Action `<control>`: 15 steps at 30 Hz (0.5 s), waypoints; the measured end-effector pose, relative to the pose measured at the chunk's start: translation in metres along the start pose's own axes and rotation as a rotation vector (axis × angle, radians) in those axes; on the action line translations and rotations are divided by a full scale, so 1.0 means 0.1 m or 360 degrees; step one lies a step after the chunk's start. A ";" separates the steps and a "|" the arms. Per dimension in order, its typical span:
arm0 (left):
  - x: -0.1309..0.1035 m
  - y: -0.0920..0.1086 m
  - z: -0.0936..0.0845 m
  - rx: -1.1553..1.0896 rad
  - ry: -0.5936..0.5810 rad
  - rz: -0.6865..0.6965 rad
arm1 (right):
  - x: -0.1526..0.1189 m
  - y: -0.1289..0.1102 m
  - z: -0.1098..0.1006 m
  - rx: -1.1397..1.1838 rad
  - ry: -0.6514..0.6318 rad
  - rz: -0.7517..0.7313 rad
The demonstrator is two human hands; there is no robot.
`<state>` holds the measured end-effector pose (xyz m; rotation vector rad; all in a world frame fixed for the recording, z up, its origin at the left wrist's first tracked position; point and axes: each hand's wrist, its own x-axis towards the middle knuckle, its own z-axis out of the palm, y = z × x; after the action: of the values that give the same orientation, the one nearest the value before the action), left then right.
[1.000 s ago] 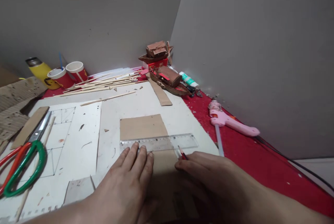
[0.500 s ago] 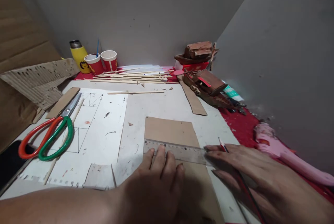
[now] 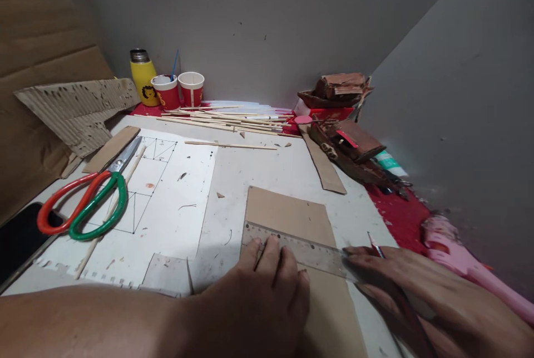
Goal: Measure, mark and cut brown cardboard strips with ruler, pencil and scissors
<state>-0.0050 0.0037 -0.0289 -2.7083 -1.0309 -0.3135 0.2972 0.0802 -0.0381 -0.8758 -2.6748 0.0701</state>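
A clear ruler (image 3: 306, 252) lies across a brown cardboard piece (image 3: 287, 207), slanting slightly down to the right. My left hand (image 3: 258, 297) presses its bent fingertips on the ruler's left part, holding it down on the cardboard. At the ruler's right end is my right hand (image 3: 421, 285), its thumb and fingertips closed near or on that end. A dark red pencil (image 3: 376, 248) is held between the fingers of my right hand, its tip pointing up and away. Most of the pencil is hidden or in shadow.
Scissors (image 3: 98, 202) with red and green handles lie on a drawn paper sheet (image 3: 183, 196) at left, beside a phone (image 3: 20, 241). Behind are wooden sticks (image 3: 225, 121), paper cups (image 3: 191, 91) and a yellow bottle (image 3: 144, 79). Brown model boats (image 3: 350, 141) and a pink glue gun (image 3: 463, 258) are right.
The whole view has shifted, so things sit farther right in the picture. Both hands keep their places on the ruler, and the pencil stays in my right hand, slightly more tilted back.
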 end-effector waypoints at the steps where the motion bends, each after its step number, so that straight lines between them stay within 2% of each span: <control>1: 0.00 0.00 0.01 -0.0011 -0.0006 -0.0005 | -0.03 0.01 0.01 -0.0001 -0.0011 0.0001; 7: -0.04 0.00 0.05 -0.0057 0.0017 -0.0028 | -0.01 -0.05 -0.03 0.0061 -0.0026 0.0128; 12: -0.04 0.00 0.06 -0.0149 -0.0008 -0.0059 | 0.02 -0.08 -0.07 0.0002 0.0017 0.0060; 15: -0.04 0.01 0.08 -0.0147 -0.0026 -0.0068 | 0.01 -0.08 -0.07 -0.0007 -0.0034 0.0077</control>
<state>-0.0060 0.0028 -0.0380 -2.7777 -1.1064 -0.3557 0.2940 0.0743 -0.0304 -0.9464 -2.6744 0.0856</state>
